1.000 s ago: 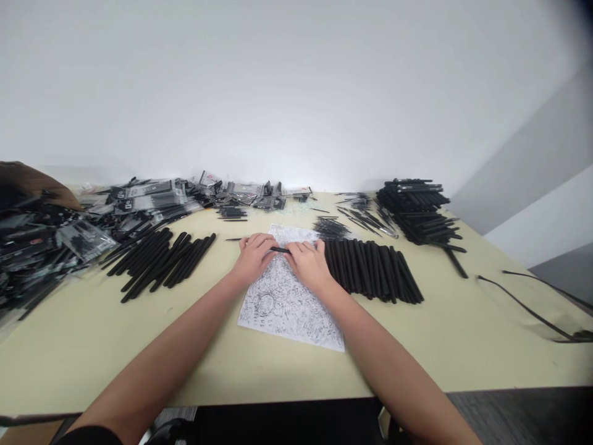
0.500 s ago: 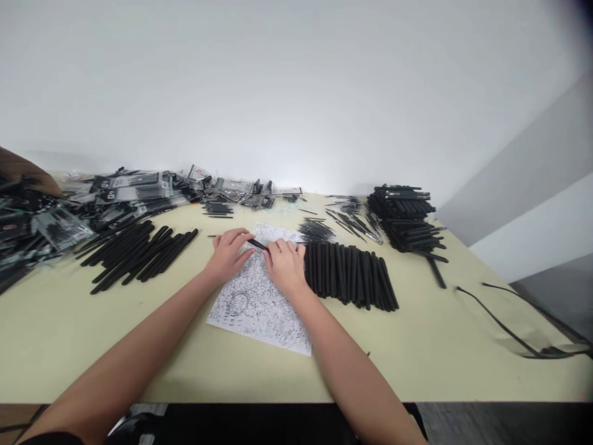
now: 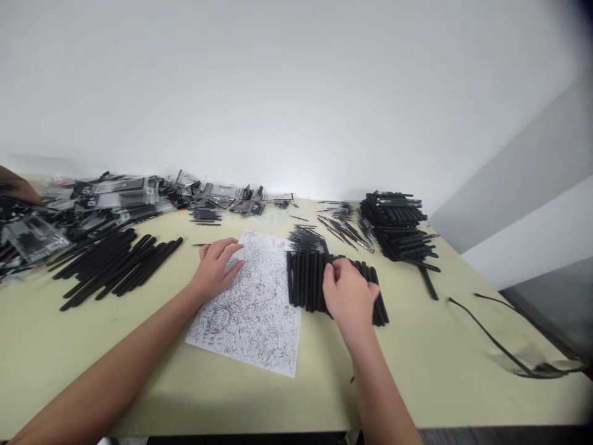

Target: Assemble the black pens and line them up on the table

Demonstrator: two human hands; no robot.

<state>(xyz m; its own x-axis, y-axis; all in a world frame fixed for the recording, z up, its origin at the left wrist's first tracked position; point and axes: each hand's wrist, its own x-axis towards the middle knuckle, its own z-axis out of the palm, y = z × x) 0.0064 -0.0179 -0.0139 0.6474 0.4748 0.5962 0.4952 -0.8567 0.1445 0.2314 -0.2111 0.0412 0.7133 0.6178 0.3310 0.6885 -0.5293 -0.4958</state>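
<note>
My left hand (image 3: 215,267) lies flat with fingers spread on the upper left corner of a scribbled white paper sheet (image 3: 250,309). A thin black refill (image 3: 200,245) lies on the table just beyond its fingertips. My right hand (image 3: 349,295) rests on a flat row of black pen barrels (image 3: 308,281) to the right of the sheet. Its fingers are curled over the barrels and pinch one at the row's far edge.
A second batch of black barrels (image 3: 111,266) lies at the left. Packaged pens (image 3: 115,191) pile along the back left. A tall stack of black pens (image 3: 398,225) and loose thin refills (image 3: 345,225) sit at the back right. Black straps (image 3: 500,346) trail at the right edge.
Both hands held one black pen over the paper before. My right hand has moved right onto the row of barrels, and my left hand has opened flat on the sheet.
</note>
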